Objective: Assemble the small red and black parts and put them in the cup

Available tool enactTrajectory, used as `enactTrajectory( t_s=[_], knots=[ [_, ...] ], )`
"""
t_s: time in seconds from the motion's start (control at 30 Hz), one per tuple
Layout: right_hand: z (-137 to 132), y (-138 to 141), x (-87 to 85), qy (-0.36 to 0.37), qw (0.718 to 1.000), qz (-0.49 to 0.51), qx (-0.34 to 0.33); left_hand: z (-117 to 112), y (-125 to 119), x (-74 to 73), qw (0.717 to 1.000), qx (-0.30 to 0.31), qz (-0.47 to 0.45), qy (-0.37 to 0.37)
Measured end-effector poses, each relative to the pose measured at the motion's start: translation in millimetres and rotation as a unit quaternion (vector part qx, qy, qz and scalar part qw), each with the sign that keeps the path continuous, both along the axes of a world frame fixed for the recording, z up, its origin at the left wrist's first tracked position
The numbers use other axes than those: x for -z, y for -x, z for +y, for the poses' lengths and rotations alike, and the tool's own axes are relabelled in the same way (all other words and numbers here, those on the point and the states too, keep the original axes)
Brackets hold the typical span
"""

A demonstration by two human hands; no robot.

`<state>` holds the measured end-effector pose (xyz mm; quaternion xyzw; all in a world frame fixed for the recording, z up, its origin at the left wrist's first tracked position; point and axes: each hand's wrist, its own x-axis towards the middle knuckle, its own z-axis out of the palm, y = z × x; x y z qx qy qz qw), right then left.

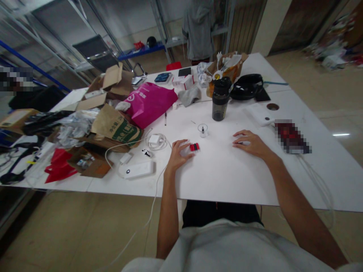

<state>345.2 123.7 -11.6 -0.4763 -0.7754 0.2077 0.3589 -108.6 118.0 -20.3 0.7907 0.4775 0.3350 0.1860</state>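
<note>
My left hand (179, 155) rests on the white table with thumb and fingers spread. Between its fingertips, at their right side, sits a small row of red and black cylinders (194, 147). My right hand (252, 144) lies farther right with its fingers stretched out and apart. A small dark piece (240, 142) shows by its thumb; its kind is too small to make out. Past both hands, a clear round cup (202, 131) stands with a small dark object inside. A thin dark stick (193, 122) lies just behind the cup.
Behind the cup stands a dark bottle (220, 100). A white power bank (138, 170), coiled cable (160, 142) and charger lie left. Farther left are a magenta bag (150, 102) and open cardboard boxes. A phone (292, 136) lies at right, near a table hole (272, 107).
</note>
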Motion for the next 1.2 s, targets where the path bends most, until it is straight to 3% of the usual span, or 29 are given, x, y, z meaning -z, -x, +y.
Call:
enactTrajectory(
  t_s=[0.2,0.43,0.7,0.87,1.03,1.2],
  knots=[
    [-5,5,-7.8,-0.023,0.999,0.024,0.023,1,1,3.2,1.0,0.007,-0.009,-0.004],
    [-28,-7,-15.3,-0.101,0.986,0.042,0.126,-1,0,0.3,1.0,-0.001,-0.015,-0.004],
    [-70,-56,10.0,-0.15,0.962,-0.109,0.201,-5,-5,-10.5,0.997,-0.043,-0.066,-0.024],
    [-85,-68,28.0,-0.153,0.92,-0.254,0.256,-8,-6,-15.2,0.99,-0.08,-0.103,-0.059],
    [-93,-62,26.5,-0.152,0.888,-0.317,0.297,-9,-6,-15.0,0.986,-0.088,-0.116,-0.078],
    [-99,-54,15.2,-0.12,0.9,-0.296,0.297,-7,-5,-12.3,0.984,-0.094,-0.129,-0.076]
  ],
)
